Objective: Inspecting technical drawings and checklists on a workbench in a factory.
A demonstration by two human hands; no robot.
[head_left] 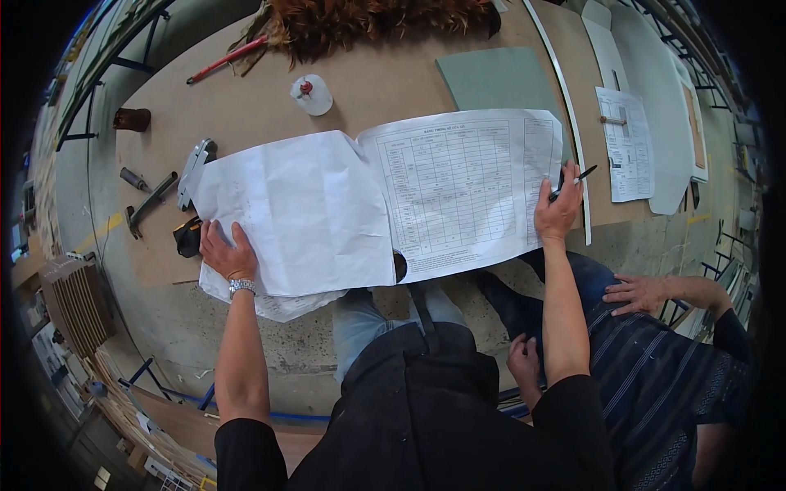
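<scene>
A wide stack of white paper sheets lies open on a brown board table (246, 90). My left hand (227, 252), with a metal watch at the wrist, presses flat on the lower left corner of the blank creased sheet (299, 213). My right hand (558, 209) rests on the right edge of the printed table sheet (463, 184) and holds a black pen (575, 182) between its fingers. More sheets stick out below the blank one.
A clear bottle with a red cap (311, 94), a feather duster (360, 20), a hammer (150, 200), a metal tool (195, 168), a green board (499, 78) and another printed sheet (626, 143) lie on the table. Another person's hand (643, 293) rests at right.
</scene>
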